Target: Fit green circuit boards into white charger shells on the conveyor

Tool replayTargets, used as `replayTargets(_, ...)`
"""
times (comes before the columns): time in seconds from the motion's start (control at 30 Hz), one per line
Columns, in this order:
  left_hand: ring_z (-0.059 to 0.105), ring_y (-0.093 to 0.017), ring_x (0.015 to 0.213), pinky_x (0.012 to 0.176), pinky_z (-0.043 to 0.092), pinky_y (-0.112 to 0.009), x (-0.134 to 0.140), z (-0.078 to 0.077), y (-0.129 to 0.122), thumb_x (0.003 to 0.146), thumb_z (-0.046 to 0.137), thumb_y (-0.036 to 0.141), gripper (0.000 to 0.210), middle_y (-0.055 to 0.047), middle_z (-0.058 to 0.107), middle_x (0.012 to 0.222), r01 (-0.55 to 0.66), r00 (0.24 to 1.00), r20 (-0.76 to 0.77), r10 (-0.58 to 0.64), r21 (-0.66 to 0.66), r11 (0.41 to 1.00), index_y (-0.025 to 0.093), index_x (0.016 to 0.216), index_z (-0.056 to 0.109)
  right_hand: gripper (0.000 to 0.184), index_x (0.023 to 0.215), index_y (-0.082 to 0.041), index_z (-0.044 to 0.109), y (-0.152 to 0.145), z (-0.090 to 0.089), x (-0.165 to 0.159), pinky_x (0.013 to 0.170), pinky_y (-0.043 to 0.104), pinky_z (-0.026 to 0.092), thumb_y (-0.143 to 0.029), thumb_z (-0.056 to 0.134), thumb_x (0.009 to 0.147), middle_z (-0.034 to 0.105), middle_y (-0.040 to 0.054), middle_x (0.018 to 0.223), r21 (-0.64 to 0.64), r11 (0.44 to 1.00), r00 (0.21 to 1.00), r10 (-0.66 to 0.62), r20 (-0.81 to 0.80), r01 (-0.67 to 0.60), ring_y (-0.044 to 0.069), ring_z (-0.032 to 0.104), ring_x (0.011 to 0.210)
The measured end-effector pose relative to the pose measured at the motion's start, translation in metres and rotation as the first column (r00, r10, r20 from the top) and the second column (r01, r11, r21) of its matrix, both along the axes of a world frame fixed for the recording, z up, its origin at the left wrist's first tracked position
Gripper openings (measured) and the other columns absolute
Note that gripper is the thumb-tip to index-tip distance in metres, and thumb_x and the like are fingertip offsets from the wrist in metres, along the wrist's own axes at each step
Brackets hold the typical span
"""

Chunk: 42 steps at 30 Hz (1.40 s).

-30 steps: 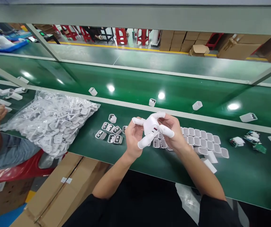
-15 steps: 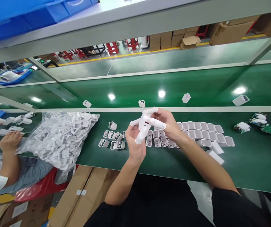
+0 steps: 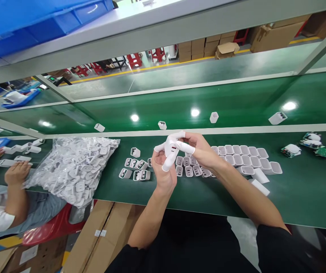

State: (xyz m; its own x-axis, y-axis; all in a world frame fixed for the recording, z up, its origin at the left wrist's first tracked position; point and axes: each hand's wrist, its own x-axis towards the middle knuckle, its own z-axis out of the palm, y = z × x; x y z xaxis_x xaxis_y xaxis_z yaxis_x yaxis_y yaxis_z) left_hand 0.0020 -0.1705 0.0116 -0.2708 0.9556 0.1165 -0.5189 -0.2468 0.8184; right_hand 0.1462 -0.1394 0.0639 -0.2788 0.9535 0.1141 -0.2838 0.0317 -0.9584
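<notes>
A green bench (image 3: 180,197) is spread across the view. A big bag of white parts (image 3: 74,167) is seen at 9 o'clock, rows of empty shells (image 3: 242,157) at 3 o'clock. Dead center, one white charger shell (image 3: 172,147) is pinched by both the left hand (image 3: 164,170) and right hand (image 3: 201,149), fingers closed on it, just above the rows.

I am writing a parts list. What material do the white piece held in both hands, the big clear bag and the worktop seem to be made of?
White piece: probably moulded plastic, matte, crisp edges. Clear bag: thin plastic film, glossy and wrinkled. Worktop: green mat, maybe rubber or PVC, slightly shiny. Fingertips: white covers, possibly latex.
</notes>
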Motion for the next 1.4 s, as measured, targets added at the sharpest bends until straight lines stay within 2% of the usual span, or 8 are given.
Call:
replayTargets(0.37, 0.08, -0.023, 0.103, 0.11, 0.067, -0.043, -0.005, -0.001, 0.021, 0.058, 0.113, 0.071, 0.068, -0.003, 0.083, 0.105, 0.077, 0.997, 0.009, -0.077, -0.039, 0.996, 0.027, 0.1, 0.081, 0.051, 0.106, -0.027, 0.089, 0.01, -0.005, 0.001, 0.106, 0.047, 0.061, -0.074, 0.095, 0.087, 0.086, 0.0058, 0.106, 0.027, 1.0, 1.0, -0.003, 0.01, 0.003, 0.025, 0.073, 0.103)
replayTargets(0.57, 0.078, -0.02, 0.1, 0.107, 0.066, -0.042, 0.002, 0.002, 0.026, 0.071, 0.11, 0.064, 0.056, -0.004, 0.083, 0.106, 0.16, 0.987, 0.031, -0.16, -0.006, 0.987, 0.024, 0.096, 0.081, 0.044, 0.107, -0.025, 0.089, 0.017, -0.007, 0.006, 0.093, 0.042, 0.058, -0.065, 0.095, 0.09, 0.085, 0.0068, 0.105, 0.006, 1.0, 0.999, -0.031, 0.029, 0.031, 0.021, 0.068, 0.092)
replayTargets(0.73, 0.081, -0.022, 0.097, 0.101, 0.067, -0.043, -0.003, -0.005, 0.075, 0.059, 0.115, 0.051, 0.065, -0.005, 0.082, 0.104, 0.014, 0.98, -0.196, -0.016, -0.011, 1.0, 0.021, 0.1, 0.075, 0.068, 0.113, -0.027, 0.088, 0.032, -0.016, 0.023, 0.098, 0.046, 0.06, -0.091, 0.074, 0.094, 0.085, 0.01, 0.12, -0.058, 0.991, 0.992, -0.122, 0.029, 0.123, 0.025, 0.075, 0.099)
replayTargets(0.8, 0.083, -0.026, 0.103, 0.102, 0.068, -0.045, -0.008, -0.008, 0.115, 0.063, 0.112, 0.041, 0.062, -0.006, 0.082, 0.107, -0.026, 0.883, -0.467, 0.044, 0.044, 0.999, 0.022, 0.103, 0.069, 0.083, 0.122, -0.029, 0.086, 0.04, -0.017, 0.039, 0.104, 0.048, 0.062, -0.102, 0.054, 0.097, 0.083, 0.0108, 0.134, -0.083, 0.974, 0.977, -0.212, -0.013, 0.21, 0.026, 0.078, 0.105)
replayTargets(0.9, 0.08, -0.026, 0.111, 0.106, 0.065, -0.044, -0.014, -0.013, 0.178, 0.081, 0.093, 0.019, 0.04, -0.011, 0.08, 0.119, 0.011, 0.35, -0.937, 0.024, 0.029, 1.0, 0.022, 0.107, 0.063, 0.09, 0.131, -0.029, 0.085, 0.047, -0.012, 0.065, 0.111, 0.05, 0.062, -0.101, 0.042, 0.102, 0.081, 0.0122, 0.142, -0.037, 0.938, 0.939, -0.345, -0.01, 0.344, 0.026, 0.079, 0.108)
replayTargets(0.97, 0.077, -0.03, 0.114, 0.108, 0.062, -0.047, -0.016, -0.017, 0.211, 0.08, 0.084, 0.006, 0.037, -0.014, 0.077, 0.121, 0.025, 0.143, -0.99, -0.02, -0.017, 1.0, 0.022, 0.104, 0.061, 0.087, 0.136, -0.029, 0.085, 0.046, -0.007, 0.081, 0.113, 0.051, 0.062, -0.096, 0.039, 0.107, 0.081, 0.0125, 0.141, 0.037, 0.914, 0.915, -0.404, 0.014, 0.403, 0.026, 0.08, 0.11)
replayTargets(1.1, 0.07, -0.037, 0.127, 0.113, 0.056, -0.051, -0.015, -0.03, 0.239, 0.08, 0.074, -0.003, 0.039, -0.021, 0.07, 0.133, 0.05, -0.001, -0.997, -0.071, -0.071, 0.996, 0.019, 0.111, 0.062, 0.084, 0.135, -0.033, 0.086, 0.037, 0.004, 0.1, 0.112, 0.053, 0.064, -0.092, 0.032, 0.111, 0.083, 0.0104, 0.134, 0.188, 0.859, 0.871, -0.49, 0.04, 0.475, 0.028, 0.081, 0.112)
replayTargets(1.4, 0.061, -0.051, 0.143, 0.122, 0.054, -0.061, -0.021, -0.037, 0.234, 0.086, 0.088, 0.013, 0.053, -0.032, 0.062, 0.154, 0.112, -0.201, -0.972, -0.124, -0.149, 0.983, 0.009, 0.134, 0.067, 0.076, 0.12, -0.034, 0.088, 0.028, 0.023, 0.11, 0.115, 0.056, 0.064, -0.085, 0.032, 0.116, 0.083, 0.0083, 0.134, 0.282, 0.777, 0.811, -0.586, -0.006, 0.563, 0.028, 0.08, 0.11)
